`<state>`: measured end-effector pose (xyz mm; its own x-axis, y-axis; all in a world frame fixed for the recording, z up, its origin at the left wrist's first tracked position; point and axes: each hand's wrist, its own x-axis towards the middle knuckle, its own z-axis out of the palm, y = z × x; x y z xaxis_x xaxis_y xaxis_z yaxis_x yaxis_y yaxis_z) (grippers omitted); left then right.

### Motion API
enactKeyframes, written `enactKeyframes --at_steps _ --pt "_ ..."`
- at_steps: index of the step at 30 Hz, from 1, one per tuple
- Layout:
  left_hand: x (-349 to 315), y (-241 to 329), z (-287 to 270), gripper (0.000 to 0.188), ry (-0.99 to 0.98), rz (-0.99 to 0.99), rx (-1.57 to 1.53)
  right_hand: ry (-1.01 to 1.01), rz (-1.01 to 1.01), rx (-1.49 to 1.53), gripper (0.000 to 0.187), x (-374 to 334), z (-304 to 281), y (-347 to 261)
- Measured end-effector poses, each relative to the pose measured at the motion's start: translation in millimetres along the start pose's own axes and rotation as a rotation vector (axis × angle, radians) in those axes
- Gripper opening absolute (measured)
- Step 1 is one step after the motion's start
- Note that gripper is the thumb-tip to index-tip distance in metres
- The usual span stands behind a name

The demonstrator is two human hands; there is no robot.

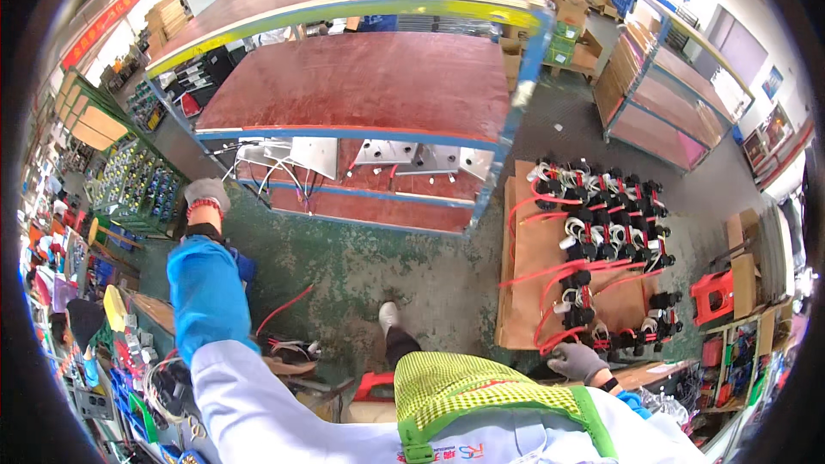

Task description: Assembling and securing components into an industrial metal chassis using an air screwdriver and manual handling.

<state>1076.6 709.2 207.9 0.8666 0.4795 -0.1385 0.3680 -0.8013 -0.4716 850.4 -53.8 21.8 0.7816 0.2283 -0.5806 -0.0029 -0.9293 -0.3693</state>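
Where worn green-grey floor (447,292) spread, a red-decked rack (369,86) stood ahead, a green crate (142,185) to its left. Black parts (582,251) lay on a brown board (522,309) at right, their red tubes (543,274) pointing mostly left, crosswise. The gloved right hand (577,363) was beside them, the gloved left hand (209,198) near the rack; whether either's fingers gripped anything, I couldn't tell.

The gloved left hand (207,198) is at 9 o'clock; the gloved right hand (577,363) is between 4 and 5 o'clock, near the brown board (521,320).
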Motion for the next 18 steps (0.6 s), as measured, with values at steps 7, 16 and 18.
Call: enactKeyframes --at_steps 7,16,18 --pt "226.0 83.8 231.2 0.057 -0.215 0.096 -0.520 -0.136 0.136 -0.164 0.047 146.1 -4.0 -126.6" --pt "385.8 89.5 341.2 0.040 0.130 -0.291 -1.210 -0.355 0.009 0.081 0.045 278.6 -26.5 -307.1" --pt "407.8 78.5 344.8 0.041 0.130 -0.319 -1.218 -0.369 0.008 -0.043 0.048 297.8 -28.2 -319.3"
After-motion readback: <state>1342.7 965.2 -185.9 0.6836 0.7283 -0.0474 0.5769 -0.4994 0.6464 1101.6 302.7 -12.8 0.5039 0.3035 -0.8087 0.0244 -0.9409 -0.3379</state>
